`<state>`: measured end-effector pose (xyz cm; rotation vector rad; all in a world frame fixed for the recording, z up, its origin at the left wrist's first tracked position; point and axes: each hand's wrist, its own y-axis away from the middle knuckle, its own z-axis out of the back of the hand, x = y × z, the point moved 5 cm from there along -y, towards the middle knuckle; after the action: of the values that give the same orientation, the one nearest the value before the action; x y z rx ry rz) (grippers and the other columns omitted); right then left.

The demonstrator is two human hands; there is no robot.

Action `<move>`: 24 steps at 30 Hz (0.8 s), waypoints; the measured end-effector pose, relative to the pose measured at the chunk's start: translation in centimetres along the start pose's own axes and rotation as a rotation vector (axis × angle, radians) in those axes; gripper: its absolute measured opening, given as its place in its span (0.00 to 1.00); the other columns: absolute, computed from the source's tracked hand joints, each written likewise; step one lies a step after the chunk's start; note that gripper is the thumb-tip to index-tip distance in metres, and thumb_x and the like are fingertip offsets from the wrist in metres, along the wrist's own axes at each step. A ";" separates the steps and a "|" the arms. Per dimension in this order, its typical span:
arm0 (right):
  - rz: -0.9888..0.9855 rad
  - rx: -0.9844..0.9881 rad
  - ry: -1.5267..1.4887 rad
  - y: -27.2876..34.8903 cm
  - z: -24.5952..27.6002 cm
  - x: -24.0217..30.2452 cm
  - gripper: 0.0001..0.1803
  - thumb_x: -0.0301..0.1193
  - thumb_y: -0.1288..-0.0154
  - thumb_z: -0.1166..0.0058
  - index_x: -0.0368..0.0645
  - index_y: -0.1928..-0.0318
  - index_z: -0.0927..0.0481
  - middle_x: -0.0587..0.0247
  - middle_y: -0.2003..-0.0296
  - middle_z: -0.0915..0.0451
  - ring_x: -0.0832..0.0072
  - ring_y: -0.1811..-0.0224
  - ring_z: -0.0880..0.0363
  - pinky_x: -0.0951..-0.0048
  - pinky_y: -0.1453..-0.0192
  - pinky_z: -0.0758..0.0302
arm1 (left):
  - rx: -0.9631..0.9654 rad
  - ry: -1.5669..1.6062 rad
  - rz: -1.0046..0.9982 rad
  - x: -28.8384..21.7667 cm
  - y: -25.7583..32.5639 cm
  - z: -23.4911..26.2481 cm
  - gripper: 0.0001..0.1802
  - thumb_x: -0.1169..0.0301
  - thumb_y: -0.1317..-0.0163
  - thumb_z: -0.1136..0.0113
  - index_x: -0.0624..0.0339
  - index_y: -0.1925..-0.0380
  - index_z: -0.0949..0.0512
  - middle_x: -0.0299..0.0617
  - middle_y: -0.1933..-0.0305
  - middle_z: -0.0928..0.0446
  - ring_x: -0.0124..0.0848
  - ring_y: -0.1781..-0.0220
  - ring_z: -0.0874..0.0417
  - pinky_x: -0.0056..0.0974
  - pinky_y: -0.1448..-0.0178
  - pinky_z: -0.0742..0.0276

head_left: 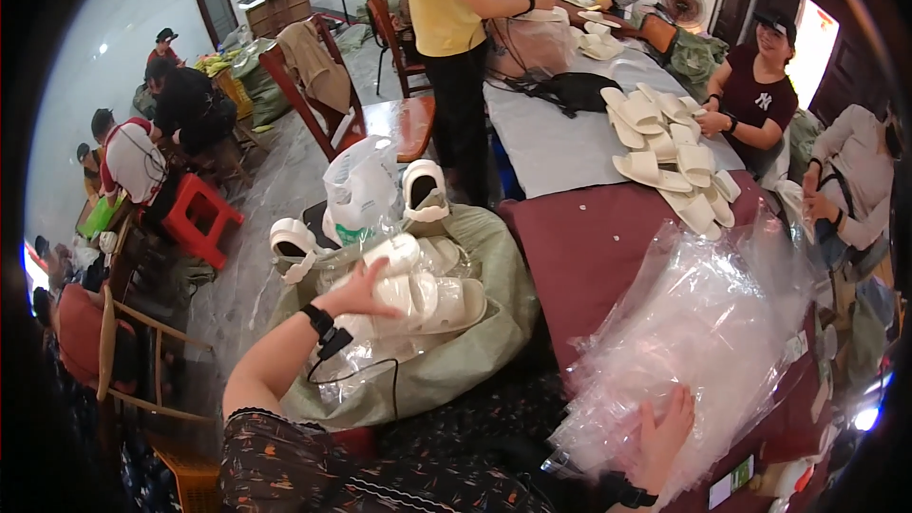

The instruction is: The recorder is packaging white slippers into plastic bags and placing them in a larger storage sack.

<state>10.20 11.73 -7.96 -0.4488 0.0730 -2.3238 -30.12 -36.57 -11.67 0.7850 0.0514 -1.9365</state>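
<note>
Left hand [359, 293] is spread wide over the mouth of a pale green sack [446, 391], thumb parted from the fingers, and is laid at the cream slippers [446, 304] inside. Contact with the upper ones seems likely, but whether any slipper is gripped cannot be told. Right hand [668, 426] is rested nearly flat on a heap of clear plastic bags [689, 323], its fingers lightly extended and only narrowly parted; nothing is seen to be pinched, though a fold of film could be hidden under the palm.

Loose clear film is seen among the slippers in the sack, which stands just beside the maroon table covering [589, 266]. The bags are spread over that covering, toward the near right. More slippers [674, 152] are piled farther up the table, where they are reached by a co-worker in a dark red shirt [755, 100].

By the look of it, slippers are being bagged and gathered in the sack, and the step in hand is judged to be the placing or settling of slippers there — with the bag heap steadied by the other hand. For the next move, a light touch is called for: the left hand should be lifted clear without film being dragged along, and a single bag should be parted from the slippery heap — easily taken two at once.
</note>
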 end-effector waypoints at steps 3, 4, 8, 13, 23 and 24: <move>0.009 -0.004 0.002 0.0 0.0 -0.5 0.41 0.46 0.42 0.40 0.38 0.32 0.35 0.47 0.31 0.36 0.49 0.27 0.43 0.49 0.24 0.49 | 0.092 -0.190 0.001 5.5 5.2 -5.2 0.83 0.29 0.75 0.23 0.59 0.26 0.61 0.80 0.30 0.57 0.70 0.26 0.50 0.55 0.23 0.46; 0.010 0.000 0.004 0.0 -0.1 -0.6 0.41 0.46 0.42 0.40 0.38 0.32 0.35 0.47 0.31 0.36 0.49 0.27 0.43 0.49 0.24 0.49 | 0.157 -0.246 0.150 7.1 6.8 -7.0 0.87 0.27 0.77 0.24 0.66 0.27 0.64 0.79 0.28 0.60 0.71 0.25 0.53 0.55 0.22 0.50; 0.023 -0.001 0.017 0.1 0.1 -0.2 0.41 0.45 0.41 0.40 0.37 0.31 0.35 0.47 0.31 0.36 0.49 0.27 0.43 0.50 0.24 0.49 | 0.297 -0.105 0.597 19.3 13.1 -11.9 0.90 0.28 0.69 0.27 0.71 0.30 0.82 0.68 0.22 0.72 0.60 0.20 0.64 0.50 0.19 0.62; 0.039 0.004 0.037 0.4 0.3 0.3 0.41 0.45 0.40 0.41 0.37 0.31 0.36 0.47 0.31 0.36 0.48 0.27 0.43 0.49 0.24 0.49 | 0.234 0.132 0.565 25.5 10.8 -10.5 0.90 0.36 0.69 0.21 0.70 0.30 0.82 0.66 0.21 0.71 0.49 0.18 0.62 0.43 0.19 0.57; 0.078 0.015 0.049 -0.2 -0.7 -0.1 0.38 0.44 0.36 0.43 0.37 0.31 0.36 0.45 0.31 0.36 0.47 0.28 0.43 0.49 0.24 0.49 | 0.059 0.084 0.358 23.2 16.2 -7.1 0.79 0.37 0.57 0.25 0.63 0.25 0.72 0.71 0.28 0.45 0.51 0.25 0.40 0.43 0.24 0.44; 0.083 0.002 0.065 -0.3 -0.7 -0.4 0.38 0.44 0.36 0.43 0.36 0.31 0.36 0.45 0.31 0.36 0.47 0.28 0.42 0.49 0.25 0.48 | 0.069 0.081 0.368 21.6 16.1 -5.7 0.79 0.37 0.57 0.25 0.63 0.25 0.72 0.71 0.28 0.45 0.51 0.25 0.40 0.43 0.24 0.44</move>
<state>10.02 12.13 -8.70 -0.3623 0.1190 -2.2571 -20.28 -59.62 -23.16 0.8535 -0.1052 -1.5652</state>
